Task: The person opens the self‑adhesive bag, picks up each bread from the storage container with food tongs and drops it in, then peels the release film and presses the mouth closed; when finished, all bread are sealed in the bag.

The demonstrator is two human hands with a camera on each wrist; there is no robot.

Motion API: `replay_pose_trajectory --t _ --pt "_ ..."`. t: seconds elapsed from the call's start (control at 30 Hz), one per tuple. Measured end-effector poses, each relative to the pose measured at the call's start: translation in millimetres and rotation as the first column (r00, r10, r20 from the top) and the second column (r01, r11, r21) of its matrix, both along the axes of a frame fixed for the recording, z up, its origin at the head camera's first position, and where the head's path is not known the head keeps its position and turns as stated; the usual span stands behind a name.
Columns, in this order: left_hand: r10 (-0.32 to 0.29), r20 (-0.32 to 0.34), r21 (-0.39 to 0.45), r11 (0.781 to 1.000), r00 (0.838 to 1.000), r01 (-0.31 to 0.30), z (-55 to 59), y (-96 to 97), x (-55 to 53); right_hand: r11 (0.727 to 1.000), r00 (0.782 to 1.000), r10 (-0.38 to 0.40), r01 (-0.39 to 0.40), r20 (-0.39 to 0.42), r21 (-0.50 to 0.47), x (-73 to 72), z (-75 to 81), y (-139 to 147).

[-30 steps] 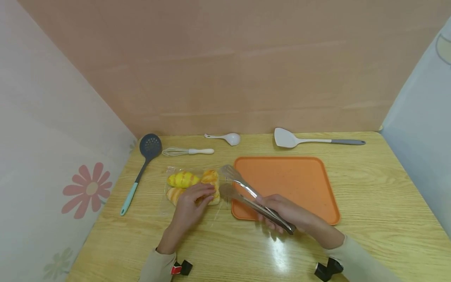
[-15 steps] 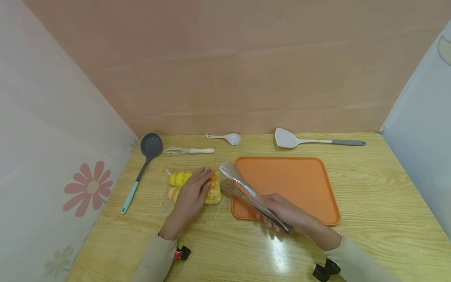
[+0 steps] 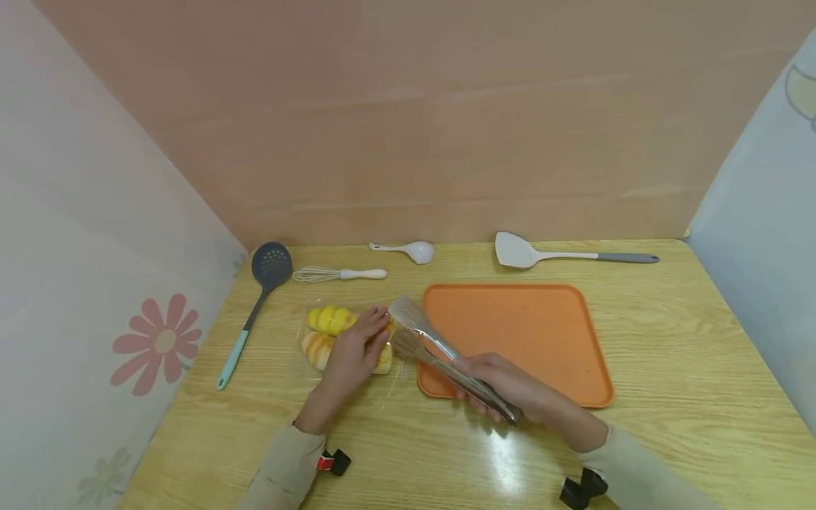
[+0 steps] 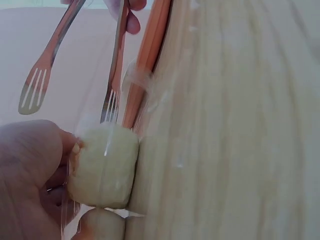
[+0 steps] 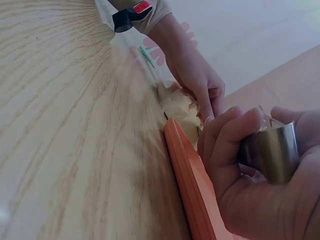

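My left hand [image 3: 353,354] lies over a golden toy bread loaf [image 3: 384,363], its fingers relaxed on the loaf's top. In the left wrist view the thumb meets the upper edge of the pale loaf [image 4: 106,165], with clear film around it. A yellow striped roll [image 3: 329,321] and a tan striped roll [image 3: 316,348] sit left of it in the same clear plastic bag [image 3: 298,363]. My right hand [image 3: 506,384] grips metal food tongs [image 3: 440,342] by their hinged end. Their slotted tips stand apart, close to the loaf's right end.
An orange tray [image 3: 599,382] lies under and beyond the tongs. Along the back are a white spatula [image 3: 518,251], a white spoon [image 3: 421,252] and a whisk [image 3: 319,274]. To the left rests a skimmer [image 3: 272,264] with a mint handle.
My left hand first flattens over the loaf, then shifts slightly right, and the rolls tilt a little in the bag. The tongs have moved slightly left, nearer the loaf.
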State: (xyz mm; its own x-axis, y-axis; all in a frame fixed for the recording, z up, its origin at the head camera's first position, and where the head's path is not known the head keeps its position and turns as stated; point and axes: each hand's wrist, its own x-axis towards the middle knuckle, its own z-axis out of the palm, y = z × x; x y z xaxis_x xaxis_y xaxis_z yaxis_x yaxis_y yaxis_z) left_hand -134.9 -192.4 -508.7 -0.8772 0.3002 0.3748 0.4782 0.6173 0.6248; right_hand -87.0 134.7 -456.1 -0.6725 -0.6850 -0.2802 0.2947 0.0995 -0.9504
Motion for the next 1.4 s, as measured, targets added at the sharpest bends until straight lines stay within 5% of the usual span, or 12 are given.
replay_pose_trajectory --t 0.2,0.4,0.57,1.07,1.3,1.4 --pt "-0.048 0.004 0.041 0.998 0.999 0.048 4.1 -1.2 4.6 1.0 1.0 0.008 -0.008 0.003 -0.027 2.2 0.8 3" --pt "-0.103 0.084 -0.025 0.994 0.991 0.105 9.9 -8.7 5.8 0.999 1.0 0.001 -0.001 -0.021 -0.032 4.2 4.0 19" --pt "-0.111 0.068 -0.065 0.991 0.991 0.116 15.1 -12.4 6.4 0.999 0.996 0.011 -0.015 -0.086 -0.047 6.1 7.1 36" --pt "-0.121 0.0 -0.154 0.981 0.993 0.12 -6.4 -25.0 -15.0 0.996 0.944 -0.063 0.081 -0.323 0.044 16.7 19.9 92" --pt "-0.119 -0.02 -0.088 0.989 0.993 0.117 6.5 -26.9 -24.2 0.98 0.91 -0.136 0.182 -0.392 0.083 29.3 21.2 121" --pt "-0.12 0.002 -0.089 0.989 0.993 0.12 3.0 -30.6 -33.8 0.965 0.899 -0.174 0.237 -0.401 0.113 34.5 19.7 131"
